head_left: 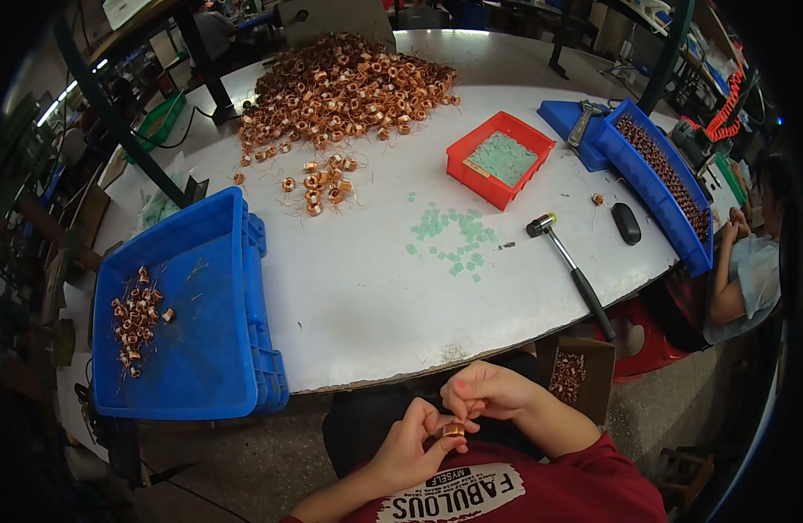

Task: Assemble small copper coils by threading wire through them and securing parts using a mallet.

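Note:
Close to my body, beyond the table's near edge, my left hand (410, 446) grips a small copper wire coil (454, 430) between thumb and fingers. Just above the coil, my right hand (490, 391) is closed in a pinch. Whatever sits between its fingertips is too small to make out. Farther off lie a loose group of similar coils (328, 185) and a large heap of coils (349, 87). Small pale green squares (454, 228) are scattered mid-table, and more fill a red bin (476, 181).
A blue crate (231, 349) with some coils stands at the left. On the right lie a hammer (579, 277), a black oval case (626, 224) and a long blue tray (612, 144) packed with coils. A carton (600, 376) sits below the edge. Another person (750, 270) works at far right.

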`<action>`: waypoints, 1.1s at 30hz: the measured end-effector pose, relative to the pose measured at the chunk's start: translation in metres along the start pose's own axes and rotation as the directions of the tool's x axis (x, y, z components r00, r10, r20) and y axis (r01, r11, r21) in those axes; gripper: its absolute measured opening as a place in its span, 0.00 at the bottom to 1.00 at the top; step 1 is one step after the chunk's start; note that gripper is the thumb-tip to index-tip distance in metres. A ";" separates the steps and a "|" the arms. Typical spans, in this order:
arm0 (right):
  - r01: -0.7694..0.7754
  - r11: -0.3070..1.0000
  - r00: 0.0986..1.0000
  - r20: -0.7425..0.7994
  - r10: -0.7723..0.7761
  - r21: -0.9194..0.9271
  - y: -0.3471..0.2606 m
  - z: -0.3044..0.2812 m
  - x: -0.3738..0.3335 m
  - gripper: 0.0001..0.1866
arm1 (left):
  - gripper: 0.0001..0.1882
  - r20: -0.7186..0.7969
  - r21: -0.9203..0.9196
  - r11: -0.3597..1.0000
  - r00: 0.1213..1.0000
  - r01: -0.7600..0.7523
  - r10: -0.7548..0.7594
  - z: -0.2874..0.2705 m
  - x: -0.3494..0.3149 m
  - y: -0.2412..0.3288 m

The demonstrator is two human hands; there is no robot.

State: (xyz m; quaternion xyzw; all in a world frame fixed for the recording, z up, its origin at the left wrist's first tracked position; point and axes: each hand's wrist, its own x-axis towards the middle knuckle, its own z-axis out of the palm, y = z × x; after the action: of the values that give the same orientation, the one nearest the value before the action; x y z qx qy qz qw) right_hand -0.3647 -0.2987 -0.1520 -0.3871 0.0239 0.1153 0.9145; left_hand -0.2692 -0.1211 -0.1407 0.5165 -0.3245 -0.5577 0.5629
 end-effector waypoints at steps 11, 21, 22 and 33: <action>0.239 0.968 0.876 -0.447 -0.180 0.079 0.020 0.004 -0.013 0.20 | 0.18 -0.118 0.242 0.969 0.990 -0.043 0.074 -0.005 0.000 0.004; 0.038 0.980 0.872 -0.473 -0.128 -0.196 0.004 0.018 -0.005 0.19 | 0.17 -0.091 0.416 0.909 0.995 -0.005 0.047 -0.004 0.003 -0.008; 0.034 0.957 0.845 -0.503 -0.181 -0.287 0.003 0.020 -0.003 0.19 | 0.18 -0.090 0.357 0.934 0.995 -0.016 0.052 -0.004 0.004 -0.007; 0.179 0.520 0.714 -0.253 -0.653 -0.835 0.030 0.028 0.016 0.09 | 0.21 -0.341 -0.333 0.878 0.912 -0.345 0.229 -0.013 0.018 0.008</action>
State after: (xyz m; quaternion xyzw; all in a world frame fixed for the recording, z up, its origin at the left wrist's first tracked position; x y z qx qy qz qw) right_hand -0.3573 -0.2550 -0.1556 -0.7422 0.1314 -0.2344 0.6140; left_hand -0.2518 -0.1369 -0.1399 0.4173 -0.1955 -0.4377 0.7721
